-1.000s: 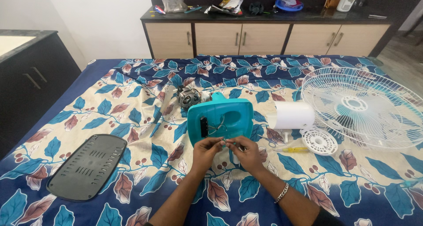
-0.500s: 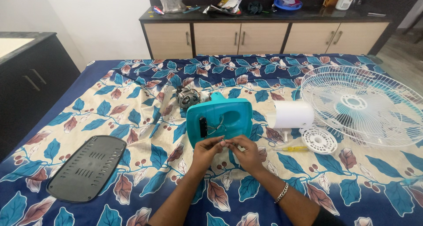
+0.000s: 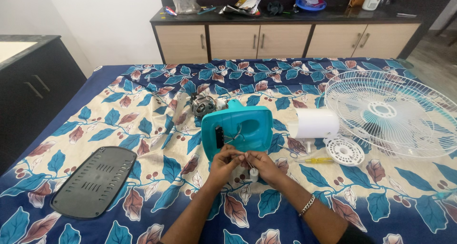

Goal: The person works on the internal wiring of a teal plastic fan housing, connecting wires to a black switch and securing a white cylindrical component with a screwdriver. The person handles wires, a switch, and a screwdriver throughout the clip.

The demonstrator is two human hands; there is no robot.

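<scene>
A teal plastic fan housing (image 3: 238, 130) lies on the leaf-patterned bedsheet (image 3: 143, 130) with thin wires coming out of its front. My left hand (image 3: 223, 161) and my right hand (image 3: 261, 166) meet just in front of it, fingertips pinched together on the wires. A small white cylindrical part (image 3: 253, 174) hangs at my right fingers. The fan motor (image 3: 203, 104) with copper windings sits behind the housing at its left.
A dark grey vented cover plate (image 3: 95, 180) lies at the left. A white cylinder cover (image 3: 314, 123), a round white grille disc (image 3: 346, 151), a yellow screwdriver (image 3: 314, 160) and the large white fan guard (image 3: 395, 113) lie at the right. A cluttered cabinet (image 3: 285, 34) stands behind the bed.
My hands stay pinched on the wires in front of the teal housing, with only slight finger movement. Nothing else has moved.
</scene>
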